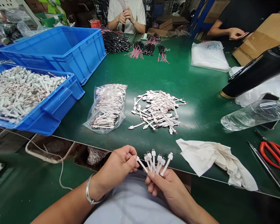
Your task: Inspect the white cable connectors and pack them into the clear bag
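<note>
Fanned out in my right hand (165, 183) are several short white cables (157, 161) with small metal plugs pointing up. My left hand (121, 163) is closed, its thumb and fingers pinching the plug end of one more white cable (142, 164), whose other end reaches my right thumb. Both hands are in front of my body at the table's near edge. Beyond them lies a loose pile of the same white cables (161, 109). Left of that pile, a clear plastic bag (107, 107) is filled with similar cables.
Two blue bins (84, 51) stand at left, the nearer heaped with white cable pieces (25, 93). A white cloth (205, 155), red-handled scissors (274, 154), tweezers (267, 166), water bottle (254, 115) and black flask (256, 71) lie right. Black cable bundles (116, 42) lie before a co-worker (127, 15).
</note>
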`<control>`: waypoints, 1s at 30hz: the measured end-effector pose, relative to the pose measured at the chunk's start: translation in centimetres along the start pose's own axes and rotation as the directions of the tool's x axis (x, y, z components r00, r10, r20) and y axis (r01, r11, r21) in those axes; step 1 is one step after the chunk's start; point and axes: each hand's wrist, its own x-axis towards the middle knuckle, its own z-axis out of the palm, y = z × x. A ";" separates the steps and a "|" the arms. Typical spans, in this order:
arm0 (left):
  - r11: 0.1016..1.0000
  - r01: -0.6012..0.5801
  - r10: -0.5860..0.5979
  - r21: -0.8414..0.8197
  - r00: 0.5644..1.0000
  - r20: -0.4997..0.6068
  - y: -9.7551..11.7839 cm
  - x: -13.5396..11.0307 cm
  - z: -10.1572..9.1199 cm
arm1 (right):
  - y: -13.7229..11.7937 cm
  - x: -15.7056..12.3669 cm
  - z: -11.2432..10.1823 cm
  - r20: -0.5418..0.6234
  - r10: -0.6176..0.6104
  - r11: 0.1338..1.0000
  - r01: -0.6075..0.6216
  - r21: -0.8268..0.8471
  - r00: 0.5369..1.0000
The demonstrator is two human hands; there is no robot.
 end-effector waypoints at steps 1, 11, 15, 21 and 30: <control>1.000 0.000 0.000 -0.001 1.000 -0.001 0.0 0.0 0.0 | 0.0 0.0 0.0 0.001 0.000 1.000 0.000 0.003 1.000; 1.000 0.005 -0.005 -0.007 1.000 -0.006 0.2 -0.2 0.0 | 0.1 0.1 0.0 0.003 -0.010 1.000 0.010 0.019 1.000; 1.000 0.011 -0.012 -0.007 1.000 -0.004 0.4 -0.2 0.0 | -0.1 0.0 0.0 0.002 0.000 1.000 0.000 0.006 1.000; 0.998 0.002 -0.005 -0.063 0.999 -0.046 0.6 -0.7 0.5 | -0.1 -0.2 0.1 -0.036 -0.064 0.997 0.066 0.047 0.997; 0.999 0.019 -0.018 -0.043 1.000 0.018 1.0 -0.6 0.9 | 0.4 0.0 -0.2 -0.048 -0.131 0.988 0.135 0.071 0.990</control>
